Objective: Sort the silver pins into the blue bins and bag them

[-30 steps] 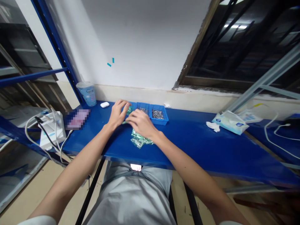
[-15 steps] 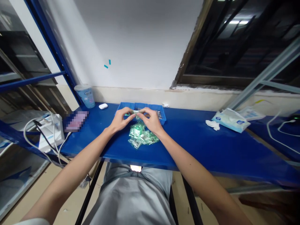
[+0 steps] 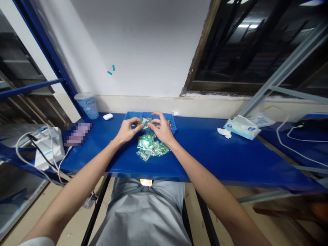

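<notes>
Between my two hands is a small clear plastic bag with a greenish tint; its contents are too small to make out. My left hand pinches the bag's left side between thumb and fingers. My right hand pinches the right side, one finger lifted away. Just below lies a pile of small greenish plastic bags with metal-looking pieces inside. Behind the hands stand blue compartment bins, partly hidden by the fingers; small metal parts show in the right one.
On the blue table, a cup, a white case and a blurred-out pink item sit left, near a white power strip with cables. To the right are a crumpled tissue and a tissue pack.
My right hand's fingers have spread, with one finger now raised. The bag between the hands shows more of its face. The whole view has shifted slightly.
</notes>
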Motion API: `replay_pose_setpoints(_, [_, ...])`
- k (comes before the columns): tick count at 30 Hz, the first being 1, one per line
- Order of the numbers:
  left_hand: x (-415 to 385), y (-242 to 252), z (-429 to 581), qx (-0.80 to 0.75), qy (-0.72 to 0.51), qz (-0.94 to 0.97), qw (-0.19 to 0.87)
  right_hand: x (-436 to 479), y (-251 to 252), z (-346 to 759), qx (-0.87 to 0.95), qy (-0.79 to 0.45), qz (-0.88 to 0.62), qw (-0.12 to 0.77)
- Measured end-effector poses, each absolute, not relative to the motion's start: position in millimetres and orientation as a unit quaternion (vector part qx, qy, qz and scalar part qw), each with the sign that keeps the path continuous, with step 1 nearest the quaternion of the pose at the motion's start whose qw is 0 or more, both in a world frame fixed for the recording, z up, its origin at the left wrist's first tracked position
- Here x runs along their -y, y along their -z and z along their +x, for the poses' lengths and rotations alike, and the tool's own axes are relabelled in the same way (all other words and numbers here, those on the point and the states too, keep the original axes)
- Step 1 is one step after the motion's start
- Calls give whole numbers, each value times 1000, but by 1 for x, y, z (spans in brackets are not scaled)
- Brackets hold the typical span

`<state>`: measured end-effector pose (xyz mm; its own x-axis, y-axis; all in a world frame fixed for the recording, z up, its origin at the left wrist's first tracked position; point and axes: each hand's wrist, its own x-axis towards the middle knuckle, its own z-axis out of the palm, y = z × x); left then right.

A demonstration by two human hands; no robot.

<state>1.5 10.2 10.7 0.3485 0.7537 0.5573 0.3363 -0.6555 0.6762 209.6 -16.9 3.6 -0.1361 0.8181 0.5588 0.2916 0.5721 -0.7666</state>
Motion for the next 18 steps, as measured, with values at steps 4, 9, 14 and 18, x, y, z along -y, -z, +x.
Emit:
replay_pose_setpoints(4, [-17, -5, 0, -330, -509, 741, 286, 25, -5, 214, 781, -95, -393, 476])
replay_pose_setpoints(9, [-21, -2, -3, -313, -536, 723, 303, 26, -4, 214, 819, -8, -344, 460])
replay_pose_setpoints(14, [-18, -4, -6, -315, -502, 764, 256, 20, 2, 216, 801, 7, -372, 469])
replay_pose_setpoints(18, [-15, -7, -7, -300, -469, 803, 212, 16, 6, 219, 780, 6, -395, 485])
